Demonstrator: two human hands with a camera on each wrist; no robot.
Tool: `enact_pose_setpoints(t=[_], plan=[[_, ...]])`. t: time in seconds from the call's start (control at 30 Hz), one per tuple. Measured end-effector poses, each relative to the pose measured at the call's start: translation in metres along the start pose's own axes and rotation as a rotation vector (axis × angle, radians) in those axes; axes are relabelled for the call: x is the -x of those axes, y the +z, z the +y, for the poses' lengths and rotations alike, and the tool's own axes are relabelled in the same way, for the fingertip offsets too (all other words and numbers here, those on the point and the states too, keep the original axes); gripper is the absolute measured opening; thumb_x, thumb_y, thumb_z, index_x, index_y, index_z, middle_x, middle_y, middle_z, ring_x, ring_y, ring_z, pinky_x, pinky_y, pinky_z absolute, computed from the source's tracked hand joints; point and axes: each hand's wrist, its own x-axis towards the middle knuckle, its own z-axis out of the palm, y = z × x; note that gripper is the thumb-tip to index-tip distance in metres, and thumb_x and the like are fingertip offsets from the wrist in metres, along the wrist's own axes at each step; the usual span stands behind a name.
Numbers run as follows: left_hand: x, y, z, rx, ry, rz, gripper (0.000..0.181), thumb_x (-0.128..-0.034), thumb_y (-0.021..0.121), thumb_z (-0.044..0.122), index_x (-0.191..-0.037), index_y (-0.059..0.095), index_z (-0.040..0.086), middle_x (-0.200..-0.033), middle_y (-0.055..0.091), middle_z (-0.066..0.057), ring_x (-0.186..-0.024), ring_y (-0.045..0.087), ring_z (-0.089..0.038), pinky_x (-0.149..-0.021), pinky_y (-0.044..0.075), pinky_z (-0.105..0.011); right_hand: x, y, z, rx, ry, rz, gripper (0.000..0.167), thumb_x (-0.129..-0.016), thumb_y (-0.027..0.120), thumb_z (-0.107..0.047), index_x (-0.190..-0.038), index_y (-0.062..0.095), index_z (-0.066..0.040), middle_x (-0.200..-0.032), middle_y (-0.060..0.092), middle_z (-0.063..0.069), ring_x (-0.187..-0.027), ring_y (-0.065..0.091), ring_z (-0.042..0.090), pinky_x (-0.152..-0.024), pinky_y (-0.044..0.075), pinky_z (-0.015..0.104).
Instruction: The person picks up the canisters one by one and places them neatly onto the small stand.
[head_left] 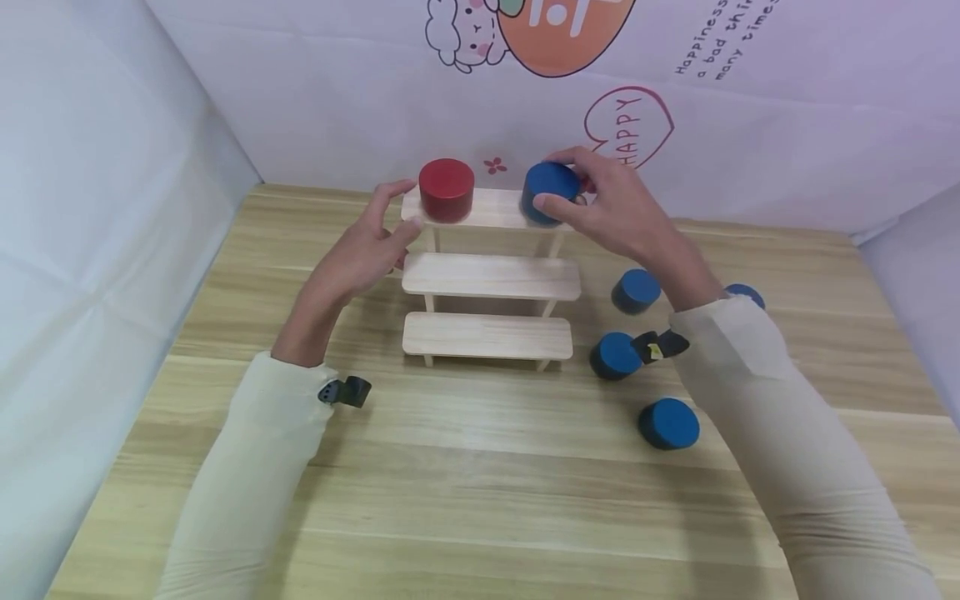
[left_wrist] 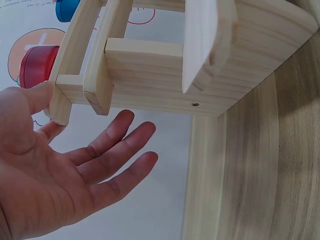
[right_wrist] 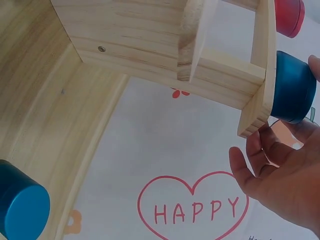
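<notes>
A three-step wooden display stand (head_left: 491, 277) stands against the back wall. On the left of its top board sits a red round tin (head_left: 447, 192). My left hand (head_left: 366, 254) is at that board's left end, pinching it between thumb and forefinger, the other fingers (left_wrist: 122, 172) spread loosely. At the top board's right end is a blue round tin (head_left: 551, 192). My right hand (head_left: 618, 204) holds this tin by its sides between thumb and fingers. In the right wrist view, the blue tin (right_wrist: 294, 87) sits against the board.
Several more blue tins lie to the right of the stand: one near its middle step (head_left: 636, 292), one lower (head_left: 617, 356), another nearer the front (head_left: 669, 423), and one partly hidden behind my right arm (head_left: 745, 294). A printed white cloth (head_left: 337, 92) hangs behind the wooden table (head_left: 450, 500).
</notes>
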Motion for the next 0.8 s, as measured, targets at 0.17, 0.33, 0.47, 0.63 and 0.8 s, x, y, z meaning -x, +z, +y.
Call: enact_pose_setpoints(t=[0.17, 0.33, 0.47, 0.63, 0.8], plan=[[0.0013, -0.0002, 0.0009, -0.020, -0.003, 0.007, 0.061, -0.1037, 0.048, 0.043, -0.158, 0.021, 0.033, -0.072, 0.049, -0.013, -0.086, 0.056, -0.036, -0.057, 0.036, -0.034, 0.0005, 0.0012, 0.0005, -0.016, 0.001, 0.001, 0.066, -0.094, 0.064, -0.046, -0.146, 0.048, -0.008, -0.136, 0.055, 0.018, -0.116, 0.050, 0.034, -0.099, 0.044, 0.050], [0.0029, 0.0010, 0.0020, -0.040, 0.010, 0.029, 0.061, -0.1040, 0.048, 0.044, -0.158, 0.022, 0.034, -0.075, 0.051, -0.015, -0.075, 0.053, -0.030, -0.053, 0.033, -0.033, 0.0007, 0.0006, 0.0010, -0.021, -0.002, 0.003, 0.067, -0.094, 0.065, -0.046, -0.147, 0.047, -0.008, -0.136, 0.055, 0.018, -0.115, 0.051, 0.033, -0.099, 0.044, 0.049], [0.0045, 0.0018, 0.0036, -0.061, 0.010, 0.057, 0.060, -0.1037, 0.048, 0.046, -0.158, 0.024, 0.036, -0.082, 0.056, -0.018, -0.072, 0.052, -0.027, -0.054, 0.034, -0.034, 0.0011, -0.0005, 0.0011, -0.023, -0.010, 0.005, 0.068, -0.094, 0.065, -0.046, -0.147, 0.048, -0.006, -0.135, 0.056, 0.019, -0.114, 0.052, 0.032, -0.098, 0.044, 0.049], [0.0054, 0.0018, 0.0052, -0.079, -0.003, 0.071, 0.060, -0.1032, 0.050, 0.045, -0.158, 0.025, 0.038, -0.089, 0.059, -0.016, -0.077, 0.055, -0.029, -0.058, 0.036, -0.035, 0.0031, -0.0013, 0.0032, -0.015, -0.017, 0.007, 0.067, -0.095, 0.065, -0.044, -0.147, 0.047, -0.006, -0.131, 0.058, 0.018, -0.110, 0.052, 0.032, -0.092, 0.043, 0.047], [0.0047, 0.0028, 0.0065, -0.115, -0.010, 0.082, 0.060, -0.1028, 0.052, 0.044, -0.158, 0.027, 0.038, -0.090, 0.060, -0.015, -0.081, 0.058, -0.026, -0.058, 0.039, -0.035, 0.0056, -0.0027, 0.0057, -0.013, -0.011, 0.008, 0.067, -0.095, 0.065, -0.044, -0.148, 0.046, -0.008, -0.131, 0.057, 0.017, -0.113, 0.050, 0.032, -0.093, 0.041, 0.048]])
